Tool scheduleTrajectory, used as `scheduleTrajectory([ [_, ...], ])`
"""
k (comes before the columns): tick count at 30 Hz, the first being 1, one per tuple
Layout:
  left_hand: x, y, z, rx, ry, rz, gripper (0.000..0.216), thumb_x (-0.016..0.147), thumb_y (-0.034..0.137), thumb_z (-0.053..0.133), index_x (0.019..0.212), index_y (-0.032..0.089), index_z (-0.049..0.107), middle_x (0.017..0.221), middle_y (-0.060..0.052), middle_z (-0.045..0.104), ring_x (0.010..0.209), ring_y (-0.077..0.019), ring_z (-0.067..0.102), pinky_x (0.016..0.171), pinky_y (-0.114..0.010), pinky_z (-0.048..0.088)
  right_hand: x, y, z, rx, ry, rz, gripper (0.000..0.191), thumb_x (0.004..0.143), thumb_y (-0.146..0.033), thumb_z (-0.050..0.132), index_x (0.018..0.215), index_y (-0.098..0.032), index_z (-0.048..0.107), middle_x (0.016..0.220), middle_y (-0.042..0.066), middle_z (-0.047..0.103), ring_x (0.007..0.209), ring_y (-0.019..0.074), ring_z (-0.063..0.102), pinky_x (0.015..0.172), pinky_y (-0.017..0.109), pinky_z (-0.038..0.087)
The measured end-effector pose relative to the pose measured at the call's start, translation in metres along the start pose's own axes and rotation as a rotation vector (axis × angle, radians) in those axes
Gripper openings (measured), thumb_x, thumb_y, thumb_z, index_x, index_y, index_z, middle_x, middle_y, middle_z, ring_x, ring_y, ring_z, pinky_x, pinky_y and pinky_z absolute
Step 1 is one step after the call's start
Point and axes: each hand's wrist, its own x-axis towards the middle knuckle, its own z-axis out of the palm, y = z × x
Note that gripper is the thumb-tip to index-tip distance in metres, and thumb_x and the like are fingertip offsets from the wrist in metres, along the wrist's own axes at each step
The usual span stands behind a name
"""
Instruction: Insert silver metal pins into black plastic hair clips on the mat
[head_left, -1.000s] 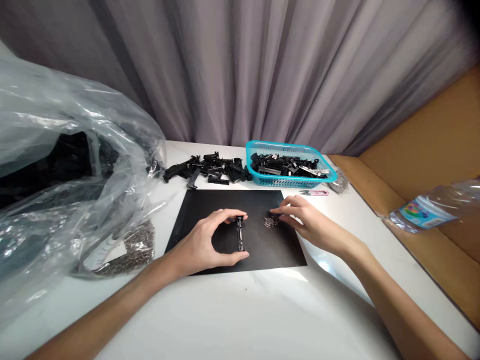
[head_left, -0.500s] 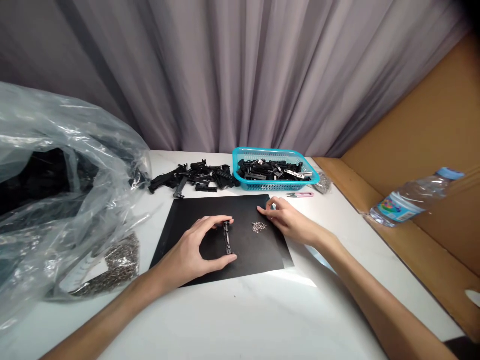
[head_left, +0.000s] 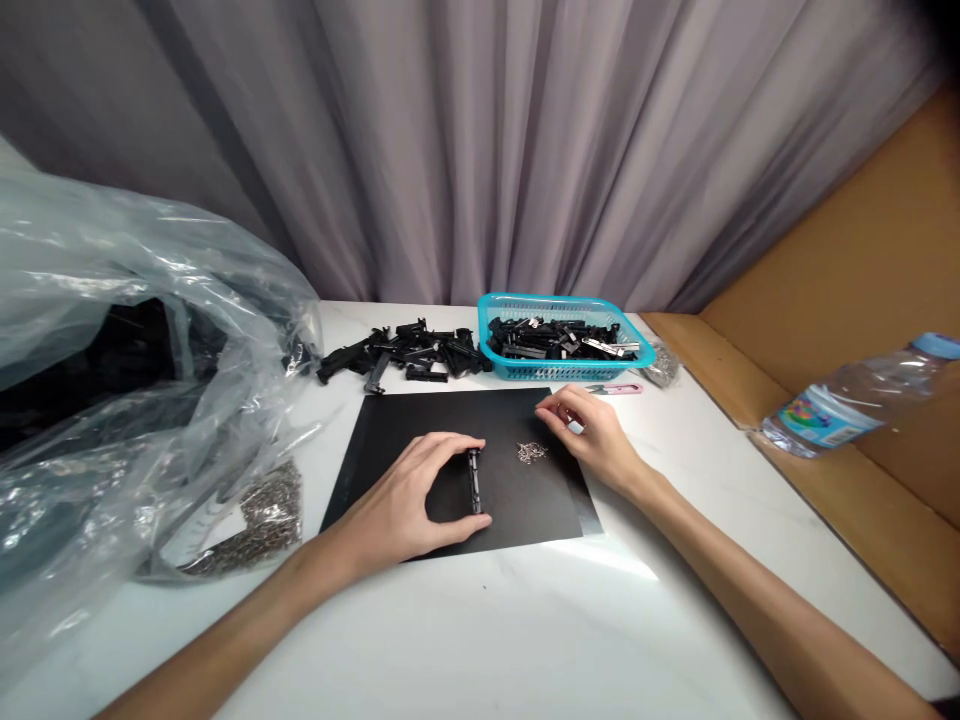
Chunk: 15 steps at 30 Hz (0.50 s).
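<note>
A slim black plastic part [head_left: 474,482] stands end to end between the thumb and fingers of my left hand [head_left: 409,495], over the black mat [head_left: 442,415]. My right hand [head_left: 592,430] hovers at the mat's right side with its fingertips drawn together in a pinch. Whatever lies in that pinch is too small to make out. Just left of and below those fingertips is a small pile of tiny metal pieces, screws by their look [head_left: 532,453], resting on the mat.
Behind the mat are a heap of black plastic parts [head_left: 405,352] and a blue basket [head_left: 491,368] full of similar ones. Pink-handled snips [head_left: 622,389] lie before the basket. Plastic bags of small metal pieces [head_left: 274,510] flank the area. A water bottle [head_left: 832,410] lies at right.
The whole view has shifted, so things appear farther right. My right hand's fingers have curled more tightly together. My left hand keeps the black part in the same place on the mat.
</note>
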Motion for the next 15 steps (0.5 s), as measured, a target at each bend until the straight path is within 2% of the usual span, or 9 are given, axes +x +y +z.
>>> scheduleTrajectory([
  [4, 0.001, 0.003, 0.001, 0.066, 0.01, 0.095, 0.063, 0.081, 0.049, 0.08, 0.135, 0.025, 0.057, 0.136, -0.012, 0.061, 0.134, -0.0325, 0.052, 0.115, -0.051, 0.044, -0.003, -0.021, 0.003, 0.044, -0.072, 0.018, 0.01, 0.101, -0.021, 0.056, 0.094, -0.021, 0.063, 0.082, 0.002, 0.057, 0.07, 0.0163, 0.055, 0.065, 0.03, 0.048],
  [8, 0.002, 0.006, 0.001, 0.101, 0.024, 0.104, 0.063, 0.081, 0.049, 0.081, 0.134, 0.024, 0.058, 0.128, -0.01, 0.063, 0.125, -0.0316, 0.055, 0.108, -0.049, 0.045, -0.005, -0.036, 0.007, 0.072, -0.086, 0.037, 0.009, 0.097, -0.015, 0.057, 0.092, -0.022, 0.061, 0.084, 0.002, 0.058, 0.074, 0.0169, 0.057, 0.068, 0.03, 0.048],
  [12, 0.003, 0.007, 0.0, 0.089, 0.028, 0.103, 0.062, 0.08, 0.048, 0.082, 0.132, 0.024, 0.058, 0.125, -0.009, 0.064, 0.121, -0.0306, 0.056, 0.107, -0.047, 0.046, -0.005, -0.035, 0.009, 0.062, -0.066, 0.046, 0.01, 0.094, -0.012, 0.058, 0.094, -0.021, 0.062, 0.086, 0.003, 0.061, 0.081, 0.0193, 0.057, 0.074, 0.033, 0.048],
  [15, 0.003, 0.008, 0.001, 0.067, 0.03, 0.098, 0.063, 0.08, 0.048, 0.082, 0.133, 0.024, 0.059, 0.124, -0.009, 0.065, 0.12, -0.0302, 0.057, 0.106, -0.047, 0.046, -0.006, -0.03, 0.008, 0.042, -0.11, 0.042, 0.016, 0.093, -0.008, 0.056, 0.094, -0.021, 0.066, 0.086, 0.004, 0.064, 0.082, 0.0203, 0.058, 0.076, 0.035, 0.049],
])
